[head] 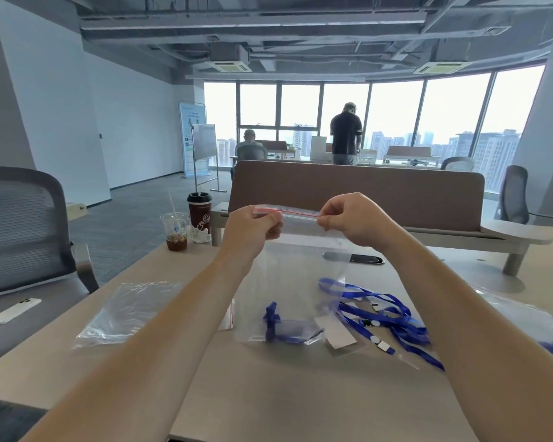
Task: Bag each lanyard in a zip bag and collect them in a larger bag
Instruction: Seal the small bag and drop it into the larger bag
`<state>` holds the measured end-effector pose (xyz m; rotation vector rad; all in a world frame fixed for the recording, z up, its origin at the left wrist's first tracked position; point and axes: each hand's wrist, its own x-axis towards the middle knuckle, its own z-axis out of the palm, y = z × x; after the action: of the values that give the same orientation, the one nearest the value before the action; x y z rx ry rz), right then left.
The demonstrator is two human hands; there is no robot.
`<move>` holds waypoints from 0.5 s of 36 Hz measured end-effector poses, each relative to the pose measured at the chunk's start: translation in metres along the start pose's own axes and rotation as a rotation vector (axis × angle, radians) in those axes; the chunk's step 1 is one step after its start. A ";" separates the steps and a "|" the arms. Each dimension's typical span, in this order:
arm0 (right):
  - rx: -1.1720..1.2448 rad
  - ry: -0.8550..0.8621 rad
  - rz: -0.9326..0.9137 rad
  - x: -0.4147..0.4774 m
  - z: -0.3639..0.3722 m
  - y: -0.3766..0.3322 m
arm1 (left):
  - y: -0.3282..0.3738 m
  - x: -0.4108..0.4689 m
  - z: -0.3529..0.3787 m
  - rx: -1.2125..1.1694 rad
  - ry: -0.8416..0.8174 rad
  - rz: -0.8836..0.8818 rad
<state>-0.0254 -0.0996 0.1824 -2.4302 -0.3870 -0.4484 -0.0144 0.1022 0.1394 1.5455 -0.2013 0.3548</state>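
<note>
**Clear plastic zip bag [300,266], pinched at both ends**

I hold the zip bag up over the counter [268,393] with both hands. My left hand [253,223] pinches the left end of the red zip strip [297,212], fingers curled round it. My right hand [348,218] pinches the right end the same way. A folded blue lanyard [284,327] sits at the bottom of the bag. Just to its right, more blue lanyards [387,314] lie tangled and loose on the counter. Another clear bag [128,311] lies flat to my left, and a clear cup [175,231] and a dark cup [200,212] stand at the far left corner
</note>
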 end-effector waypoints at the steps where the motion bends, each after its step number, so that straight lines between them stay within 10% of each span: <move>1: 0.013 0.016 0.000 -0.001 -0.002 0.002 | 0.001 -0.001 0.001 -0.017 0.002 0.000; 18: 0.385 0.249 0.118 -0.051 -0.059 0.033 | 0.029 -0.007 0.033 -0.199 -0.057 0.058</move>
<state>-0.0721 -0.1701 0.1879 -1.9847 -0.1986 -0.5608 -0.0275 0.0687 0.1649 1.3561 -0.3177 0.3267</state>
